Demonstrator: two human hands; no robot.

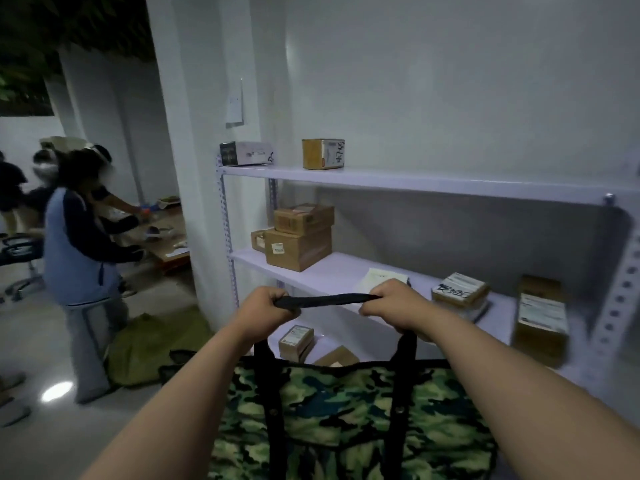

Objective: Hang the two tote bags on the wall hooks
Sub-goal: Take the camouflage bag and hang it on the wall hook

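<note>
Both hands closed on the black strap [327, 301] of the camouflage tote bag [349, 420]: left hand [265, 306] at one end of the span, right hand [388, 303] at the other, strap taut between them. Bag hangs below the hands, in front of the white shelf unit [415, 183] with its cardboard boxes [298, 242]. No wall hooks in view; second tote not identifiable.

Judgement: soft fabric, hangs limp, likely light. Strap is the right hold; keep the loop spread to drop over a hook.
</note>
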